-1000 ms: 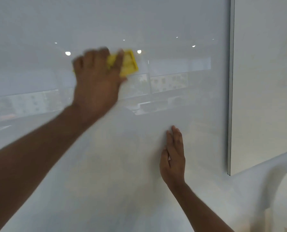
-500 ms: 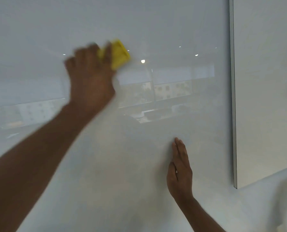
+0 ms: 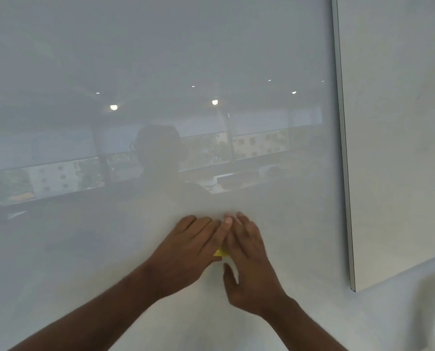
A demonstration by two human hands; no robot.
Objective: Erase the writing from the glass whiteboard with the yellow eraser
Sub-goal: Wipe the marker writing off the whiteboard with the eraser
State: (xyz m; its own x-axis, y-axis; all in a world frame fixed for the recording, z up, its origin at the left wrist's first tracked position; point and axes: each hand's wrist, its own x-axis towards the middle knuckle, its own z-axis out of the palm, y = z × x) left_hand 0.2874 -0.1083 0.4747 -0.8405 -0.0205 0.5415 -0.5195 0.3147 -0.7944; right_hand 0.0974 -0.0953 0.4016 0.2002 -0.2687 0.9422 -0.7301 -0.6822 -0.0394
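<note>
Since both hands have ended up together low on the glass whiteboard (image 3: pixel 160 59), around 6 o'clock in the view, this looks like a handover or a re-grip rather than a wiping stroke, though that's my guess. Only a small yellow sliver of the yellow eraser (image 3: pixel 220 253) shows, wedged between the left hand (image 3: pixel 191 249) at its 9 o'clock and the right hand (image 3: pixel 249 259) at its 3 o'clock. Left hand lies over it with fingers stretched out and close together, right hand is pressed up against it with the thumb hooked underneath; whether either one is truly clamped on the eraser I can't tell, too much is covered. Holding it flat against the glass would make sense so it doesn't slip during a swap. Compared with half a second back, the left hand has come down from up around 11 o'clock, where it was scrubbing with the eraser, and the right hand, which was parked flat on the board on its own, now touches it. No writing visible on the glass, just reflections of ceiling lights and windows, so the job seems about done
</note>
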